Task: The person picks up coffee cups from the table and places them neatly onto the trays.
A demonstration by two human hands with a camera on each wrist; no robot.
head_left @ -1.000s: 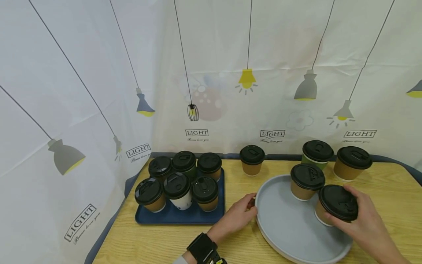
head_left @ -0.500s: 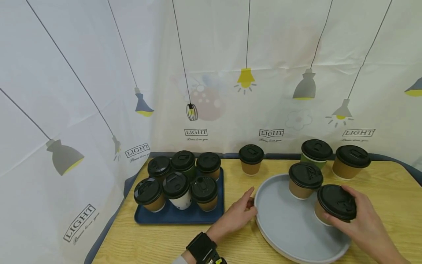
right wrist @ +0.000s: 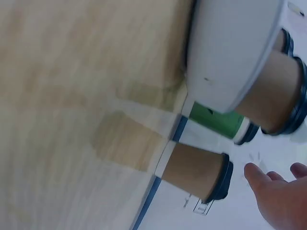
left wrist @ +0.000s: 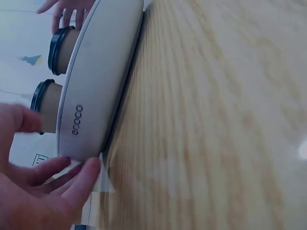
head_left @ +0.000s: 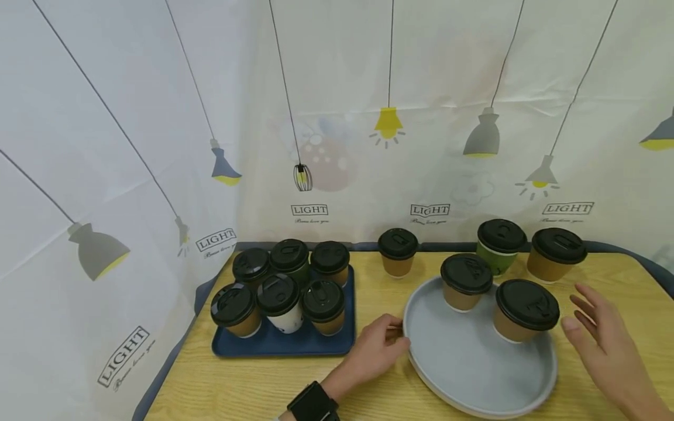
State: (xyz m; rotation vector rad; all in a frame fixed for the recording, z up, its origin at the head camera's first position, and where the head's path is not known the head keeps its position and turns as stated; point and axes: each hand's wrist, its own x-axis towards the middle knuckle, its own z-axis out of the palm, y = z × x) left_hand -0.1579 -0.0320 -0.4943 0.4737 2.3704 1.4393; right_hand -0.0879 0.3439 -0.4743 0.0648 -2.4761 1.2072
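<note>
We see the left hand point(head_left: 376, 345), fingers relaxed, touching the grey tray point(head_left: 474, 362) at nine o'clock, presumably steadying it; the rear cup point(head_left: 466, 286) stands at twelve, the front cup point(head_left: 526, 307) near two, both lid-up, long axes vertical; the right hand point(head_left: 605, 345), at three, spreads loosely, holding nothing.

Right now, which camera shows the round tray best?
The head view: it looks down on the round tray, showing most of its rim and inside. The left wrist view shows its lettered side; the right wrist view, only a cropped part.
</note>
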